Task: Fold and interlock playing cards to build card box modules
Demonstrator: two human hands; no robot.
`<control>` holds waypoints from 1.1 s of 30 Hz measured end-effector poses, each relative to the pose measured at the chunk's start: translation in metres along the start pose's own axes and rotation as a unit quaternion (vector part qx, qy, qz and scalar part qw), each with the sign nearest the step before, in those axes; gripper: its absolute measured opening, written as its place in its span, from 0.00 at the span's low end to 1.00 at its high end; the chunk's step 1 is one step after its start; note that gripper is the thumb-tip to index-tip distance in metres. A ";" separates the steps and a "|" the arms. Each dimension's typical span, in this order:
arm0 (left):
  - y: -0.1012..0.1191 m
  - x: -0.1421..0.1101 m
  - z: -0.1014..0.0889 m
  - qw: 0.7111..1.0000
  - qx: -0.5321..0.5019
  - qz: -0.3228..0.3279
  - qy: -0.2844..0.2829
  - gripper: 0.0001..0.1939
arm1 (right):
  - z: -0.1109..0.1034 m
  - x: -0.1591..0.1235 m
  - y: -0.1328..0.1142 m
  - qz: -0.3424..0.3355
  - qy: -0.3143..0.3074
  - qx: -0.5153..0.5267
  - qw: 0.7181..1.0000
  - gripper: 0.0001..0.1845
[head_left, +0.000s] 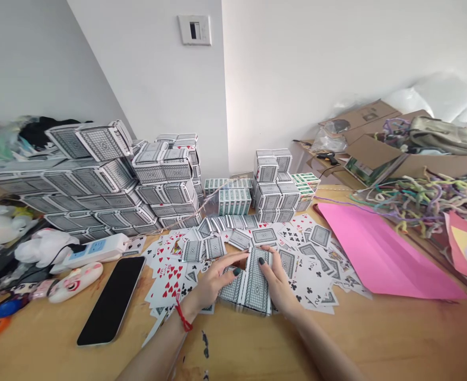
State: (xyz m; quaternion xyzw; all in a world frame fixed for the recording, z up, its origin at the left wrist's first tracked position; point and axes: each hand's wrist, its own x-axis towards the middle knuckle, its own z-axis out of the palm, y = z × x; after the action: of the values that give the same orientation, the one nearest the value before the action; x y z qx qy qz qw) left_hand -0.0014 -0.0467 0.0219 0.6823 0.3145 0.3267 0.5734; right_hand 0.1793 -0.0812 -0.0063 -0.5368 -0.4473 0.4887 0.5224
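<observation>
In front of me on the wooden table is a block built of playing cards (256, 286), its patterned grey backs facing up. My left hand (214, 280) grips its left side, the dark-nailed thumb near the top and the fingers around the far edge. On the block's right, my right hand (278, 280) presses with its thumb on the top face and curls its fingers over the far corner. A small dark gap shows by the left fingers. Loose playing cards (170, 280), some face up and some face down, lie spread around the block.
Stacked card blocks (94, 185) rise at the left, with another stack (275, 185) at centre right and card boxes (234, 200) between. A phone (112, 301) and a power strip (96, 250) lie left. Pink paper (388, 254), tangled yarn (436, 198) and a cardboard box (396, 156) occupy the right.
</observation>
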 end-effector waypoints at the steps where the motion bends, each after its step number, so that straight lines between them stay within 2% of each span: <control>1: -0.004 0.000 0.002 0.999 -0.012 0.008 0.029 0.19 | -0.001 0.001 0.001 0.004 0.014 -0.007 1.000 0.21; 3: -0.011 0.001 0.005 0.992 -0.014 0.007 0.123 0.18 | -0.006 0.003 0.002 -0.002 0.063 -0.020 0.998 0.18; 6: -0.019 -0.001 0.005 0.952 0.021 0.009 0.307 0.17 | -0.016 0.007 0.002 -0.025 0.127 0.002 0.992 0.14; 8: -0.020 -0.004 0.003 0.936 0.051 0.017 0.347 0.19 | -0.021 0.009 0.000 -0.034 0.105 0.033 0.993 0.14; 10: -0.018 -0.008 0.003 0.951 0.062 0.034 0.300 0.20 | -0.024 0.010 -0.003 -0.040 0.043 0.045 0.997 0.15; 12: -0.014 -0.010 0.006 0.975 0.055 0.042 0.211 0.20 | -0.025 0.010 -0.006 -0.042 -0.024 0.034 0.998 0.16; 14: -0.011 -0.011 0.008 0.988 0.050 0.023 0.147 0.19 | -0.025 0.008 -0.008 -0.038 -0.078 0.011 0.996 0.16; 17: -0.009 -0.009 0.008 0.992 0.045 -0.017 0.118 0.17 | -0.024 0.004 -0.011 -0.031 -0.145 0.001 0.989 0.16; 20: -0.007 -0.007 0.003 0.996 0.022 -0.027 0.079 0.18 | -0.023 0.002 -0.012 -0.035 -0.184 0.013 0.982 0.17; 22: -0.007 -0.005 0.000 0.998 0.015 -0.037 0.057 0.17 | -0.023 0.002 -0.012 -0.033 -0.189 0.017 0.981 0.17; 27: -0.008 -0.004 0.001 0.997 0.023 -0.041 0.065 0.14 | -0.022 0.000 -0.014 -0.024 -0.154 -0.010 0.988 0.13; 30: -0.009 -0.006 0.003 0.997 0.024 -0.015 0.072 0.15 | -0.020 -0.003 -0.019 -0.025 -0.122 -0.027 0.992 0.13; 33: -0.010 -0.008 0.001 0.991 0.010 0.043 0.123 0.18 | -0.020 -0.003 -0.020 -0.044 -0.075 -0.032 0.996 0.15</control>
State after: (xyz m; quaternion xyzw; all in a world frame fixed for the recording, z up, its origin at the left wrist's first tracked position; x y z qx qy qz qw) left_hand -0.0059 -0.0521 0.0108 0.6554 0.3564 0.4295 0.5088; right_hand 0.1989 -0.0856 0.0136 -0.4950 -0.5237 0.4897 0.4907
